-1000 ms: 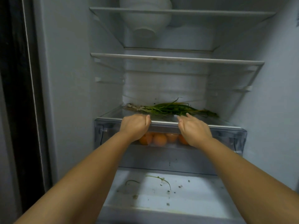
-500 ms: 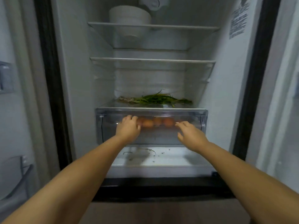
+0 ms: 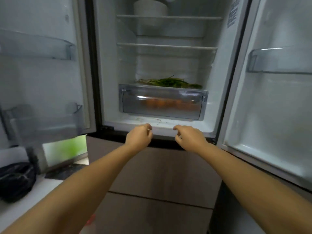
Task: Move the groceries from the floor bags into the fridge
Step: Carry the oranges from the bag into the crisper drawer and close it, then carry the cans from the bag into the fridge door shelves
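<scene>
Head view: left hand (image 3: pixel 138 136) and right hand (image 3: pixel 188 137) loosely curled, empty, below the fridge's (image 3: pixel 109 68) front edge. Orange produce (image 3: pixel 160 103) inside the shut crisper drawer (image 3: pixel 163 101); greens (image 3: pixel 170 81) atop its lid, limp, bruisable, probably best lifted mid-bunch. Black bag (image 3: pixel 16 180) at floor's left edge, soft; handles unclear.

Open fridge (image 3: pixel 108 65): closed clear drawer (image 3: pixel 163 103) holding orange produce (image 3: pixel 162 104); greens (image 3: pixel 170 81) above; left hand (image 3: pixel 138 136), right hand (image 3: pixel 189 137) empty, fingers loosely curled.

greens (image 3: pixel 170 82) on drawer (image 3: pixel 163 102), bowl (image 3: pixel 150 7) above
</scene>
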A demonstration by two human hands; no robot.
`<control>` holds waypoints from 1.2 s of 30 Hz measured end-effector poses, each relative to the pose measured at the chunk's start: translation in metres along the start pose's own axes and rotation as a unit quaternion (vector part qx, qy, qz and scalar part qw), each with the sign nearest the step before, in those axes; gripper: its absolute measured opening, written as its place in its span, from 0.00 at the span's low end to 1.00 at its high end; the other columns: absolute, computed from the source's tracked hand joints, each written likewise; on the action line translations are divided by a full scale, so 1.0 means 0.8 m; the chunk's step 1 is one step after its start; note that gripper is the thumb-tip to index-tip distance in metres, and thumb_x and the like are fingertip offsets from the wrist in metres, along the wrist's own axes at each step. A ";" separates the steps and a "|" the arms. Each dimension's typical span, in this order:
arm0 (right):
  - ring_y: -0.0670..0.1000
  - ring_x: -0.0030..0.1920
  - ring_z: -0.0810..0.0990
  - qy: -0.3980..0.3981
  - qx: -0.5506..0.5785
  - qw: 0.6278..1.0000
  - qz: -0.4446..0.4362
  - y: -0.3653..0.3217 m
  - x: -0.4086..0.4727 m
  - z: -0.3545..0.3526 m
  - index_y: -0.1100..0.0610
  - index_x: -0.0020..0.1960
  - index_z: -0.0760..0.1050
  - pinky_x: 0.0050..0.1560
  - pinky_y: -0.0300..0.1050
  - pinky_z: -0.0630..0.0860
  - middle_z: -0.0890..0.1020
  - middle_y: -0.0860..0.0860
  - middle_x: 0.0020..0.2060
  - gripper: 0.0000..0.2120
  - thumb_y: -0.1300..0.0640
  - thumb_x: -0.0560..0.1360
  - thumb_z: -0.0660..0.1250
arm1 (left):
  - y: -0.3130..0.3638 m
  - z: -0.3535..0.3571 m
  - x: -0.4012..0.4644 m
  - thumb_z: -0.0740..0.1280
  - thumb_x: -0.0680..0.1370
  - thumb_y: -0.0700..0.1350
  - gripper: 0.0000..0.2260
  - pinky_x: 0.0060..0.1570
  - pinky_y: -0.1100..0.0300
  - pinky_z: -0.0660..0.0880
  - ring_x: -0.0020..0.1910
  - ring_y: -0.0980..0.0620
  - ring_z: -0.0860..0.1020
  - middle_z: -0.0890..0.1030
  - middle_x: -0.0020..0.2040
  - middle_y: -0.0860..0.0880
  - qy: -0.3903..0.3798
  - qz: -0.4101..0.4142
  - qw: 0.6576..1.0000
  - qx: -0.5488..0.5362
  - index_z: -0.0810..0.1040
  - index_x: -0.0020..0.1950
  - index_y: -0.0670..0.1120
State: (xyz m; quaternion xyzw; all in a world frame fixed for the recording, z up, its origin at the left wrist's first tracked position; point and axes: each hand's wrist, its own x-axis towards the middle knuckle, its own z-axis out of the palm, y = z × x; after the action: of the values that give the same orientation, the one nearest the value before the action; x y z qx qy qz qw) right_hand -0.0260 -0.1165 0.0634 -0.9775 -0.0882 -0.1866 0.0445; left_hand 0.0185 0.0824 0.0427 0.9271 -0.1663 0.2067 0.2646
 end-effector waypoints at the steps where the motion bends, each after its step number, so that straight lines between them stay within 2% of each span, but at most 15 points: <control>1: 0.56 0.54 0.78 -0.015 0.012 1.000 -0.006 -0.004 -0.022 0.004 0.53 0.71 0.65 0.49 0.51 0.77 0.79 0.53 0.58 0.20 0.52 0.80 0.57 | -0.001 0.002 -0.030 0.57 0.79 0.44 0.13 0.39 0.58 0.70 0.47 0.45 0.78 0.81 0.52 0.45 -0.002 -0.008 1.000 0.000 0.75 0.61 0.47; 5: 0.56 0.56 0.77 -0.069 0.056 0.996 -0.027 -0.031 -0.125 0.028 0.52 0.74 0.57 0.49 0.53 0.77 0.75 0.54 0.62 0.24 0.52 0.80 0.57 | -0.005 0.014 -0.157 0.58 0.79 0.45 0.14 0.49 0.55 0.73 0.57 0.45 0.77 0.79 0.60 0.46 -0.037 -0.077 0.996 0.001 0.75 0.63 0.47; 9: 0.55 0.55 0.77 -0.140 0.065 0.986 -0.058 -0.067 -0.204 0.047 0.51 0.75 0.55 0.49 0.53 0.78 0.76 0.54 0.60 0.25 0.51 0.80 0.57 | -0.010 0.013 -0.268 0.59 0.77 0.45 0.15 0.55 0.54 0.75 0.58 0.45 0.77 0.80 0.59 0.45 -0.070 -0.139 0.988 0.012 0.75 0.63 0.48; 14: 0.56 0.59 0.76 -0.178 0.065 0.976 -0.105 -0.130 -0.243 0.070 0.51 0.75 0.57 0.50 0.51 0.77 0.75 0.54 0.62 0.25 0.51 0.80 0.57 | -0.038 -0.024 -0.368 0.58 0.78 0.46 0.15 0.53 0.52 0.77 0.54 0.46 0.79 0.80 0.58 0.46 -0.069 -0.218 0.973 0.026 0.74 0.63 0.49; 18: 0.57 0.61 0.75 -0.212 0.077 0.962 -0.155 -0.224 -0.269 0.087 0.52 0.73 0.59 0.54 0.51 0.75 0.75 0.55 0.63 0.25 0.51 0.78 0.59 | -0.071 -0.084 -0.467 0.57 0.78 0.46 0.15 0.52 0.54 0.76 0.56 0.46 0.78 0.80 0.59 0.46 -0.038 -0.273 0.959 0.068 0.74 0.63 0.48; 22: 0.59 0.60 0.76 -0.233 0.103 0.932 -0.257 -0.376 -0.312 0.089 0.53 0.72 0.61 0.55 0.50 0.74 0.75 0.56 0.62 0.24 0.52 0.77 0.59 | -0.115 -0.177 -0.612 0.56 0.80 0.44 0.15 0.51 0.55 0.76 0.55 0.48 0.77 0.78 0.60 0.46 -0.010 -0.347 0.932 0.103 0.73 0.66 0.47; 27: 0.56 0.59 0.76 -0.237 0.136 0.881 -0.385 -0.588 -0.423 0.081 0.51 0.73 0.59 0.54 0.48 0.74 0.75 0.53 0.63 0.23 0.51 0.79 0.57 | -0.157 -0.316 -0.828 0.56 0.79 0.44 0.15 0.44 0.58 0.71 0.52 0.46 0.78 0.80 0.57 0.45 0.039 -0.475 0.869 0.136 0.73 0.65 0.46; 33: 0.54 0.58 0.77 -0.269 0.145 0.818 -0.488 -0.817 -0.595 0.062 0.51 0.74 0.59 0.53 0.48 0.75 0.75 0.52 0.63 0.23 0.51 0.80 0.57 | -0.148 -0.466 -1.114 0.58 0.79 0.44 0.15 0.53 0.55 0.73 0.57 0.45 0.77 0.79 0.59 0.45 0.059 -0.609 0.772 0.172 0.74 0.64 0.46; 36: 0.55 0.59 0.76 -0.290 0.141 0.776 -0.543 -0.918 -0.682 0.048 0.51 0.74 0.58 0.54 0.48 0.75 0.75 0.53 0.64 0.23 0.51 0.80 0.57 | -0.136 -0.534 -1.243 0.57 0.79 0.44 0.13 0.53 0.56 0.72 0.55 0.44 0.77 0.79 0.58 0.44 0.084 -0.680 0.707 0.173 0.75 0.61 0.44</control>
State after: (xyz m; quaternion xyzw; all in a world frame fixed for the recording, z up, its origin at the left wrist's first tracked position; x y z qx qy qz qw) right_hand -0.6505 0.5228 -0.1358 -0.7580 -0.6382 0.1268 0.0459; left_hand -0.9166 0.6068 -0.1415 0.7975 0.5709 0.0732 0.1809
